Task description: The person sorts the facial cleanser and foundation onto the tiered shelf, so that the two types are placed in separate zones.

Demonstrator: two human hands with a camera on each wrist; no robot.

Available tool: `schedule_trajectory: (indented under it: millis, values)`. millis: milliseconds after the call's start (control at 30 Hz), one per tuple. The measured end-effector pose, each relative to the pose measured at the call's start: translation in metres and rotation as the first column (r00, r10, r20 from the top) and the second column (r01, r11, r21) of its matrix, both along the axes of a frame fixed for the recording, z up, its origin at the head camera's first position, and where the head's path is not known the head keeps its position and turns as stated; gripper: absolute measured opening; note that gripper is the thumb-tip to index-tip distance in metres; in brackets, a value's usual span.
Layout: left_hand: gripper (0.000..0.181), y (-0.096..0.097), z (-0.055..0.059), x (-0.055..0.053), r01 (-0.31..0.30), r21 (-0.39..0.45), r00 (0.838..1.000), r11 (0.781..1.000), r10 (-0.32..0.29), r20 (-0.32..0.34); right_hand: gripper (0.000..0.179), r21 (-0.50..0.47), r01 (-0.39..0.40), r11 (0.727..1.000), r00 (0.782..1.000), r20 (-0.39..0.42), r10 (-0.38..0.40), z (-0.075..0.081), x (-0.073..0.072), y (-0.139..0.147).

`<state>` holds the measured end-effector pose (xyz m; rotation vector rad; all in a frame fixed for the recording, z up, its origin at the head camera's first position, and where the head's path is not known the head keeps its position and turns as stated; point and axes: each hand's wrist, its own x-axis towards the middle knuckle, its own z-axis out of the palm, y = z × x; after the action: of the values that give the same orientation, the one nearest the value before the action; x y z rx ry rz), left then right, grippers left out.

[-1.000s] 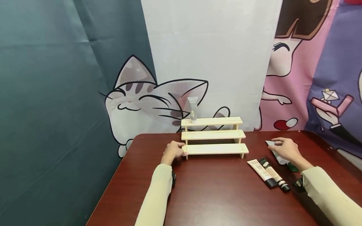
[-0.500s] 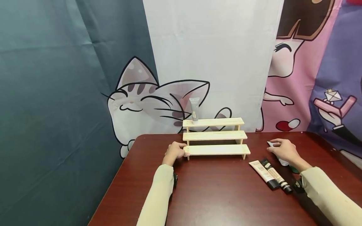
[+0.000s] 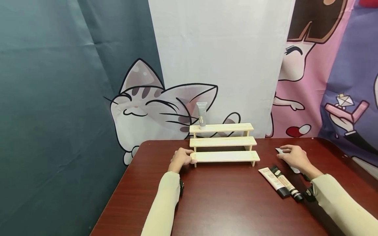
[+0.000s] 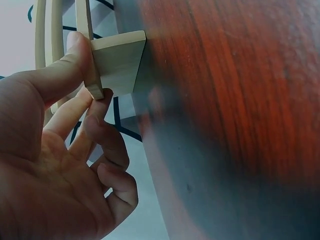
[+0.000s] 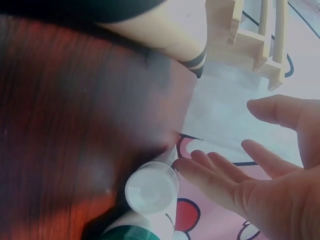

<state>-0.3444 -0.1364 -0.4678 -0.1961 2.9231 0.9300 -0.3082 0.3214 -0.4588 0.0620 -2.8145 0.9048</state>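
Observation:
My left hand (image 3: pixel 180 158) pinches the left end of the bottom board of a three-tier wooden display rack (image 3: pixel 225 156). In the left wrist view the thumb lies on the board's outer face, with fingertips behind its end. On the top tier a grey squeeze tube (image 3: pixel 202 114) stands upright on its cap. My right hand (image 3: pixel 293 158) is over another pale squeeze tube lying on the table, largely covering it from the head camera. The right wrist view shows its clear round cap (image 5: pixel 151 189), with the fingers spread and extended beside it and the thumb apart.
A cream BB tube (image 3: pixel 273 181) with a black cap and a dark-and-beige tube (image 3: pixel 287 184) lie side by side on the red-brown table (image 3: pixel 224 203). A green-capped item (image 5: pixel 131 233) lies beside the clear cap. Behind stands a printed cloth backdrop (image 3: pixel 230 59).
My right hand has shifted slightly left and lower over the pale tube, and its forearm covers more of the green end. The left hand keeps its grip on the rack.

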Motion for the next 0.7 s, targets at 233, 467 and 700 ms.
schedule_trajectory:
  millis: [233,467,700]
  values:
    - [0.049,-0.002,0.000,-0.001,-0.006,0.000,1.000,1.000,0.006,0.000,0.055,-0.008,0.010,1.000,1.000,0.027,-0.009,-0.001,-0.006,-0.003]
    - [0.050,-0.001,-0.002,-0.003,0.002,0.021,1.000,1.000,-0.001,-0.014,0.053,-0.026,0.018,0.999,1.000,-0.001,-0.018,0.000,-0.007,0.006]
    - [0.048,-0.001,-0.001,-0.004,0.004,0.009,1.000,1.000,-0.003,-0.014,0.050,-0.028,0.006,1.000,0.999,-0.032,-0.006,0.006,-0.005,0.011]
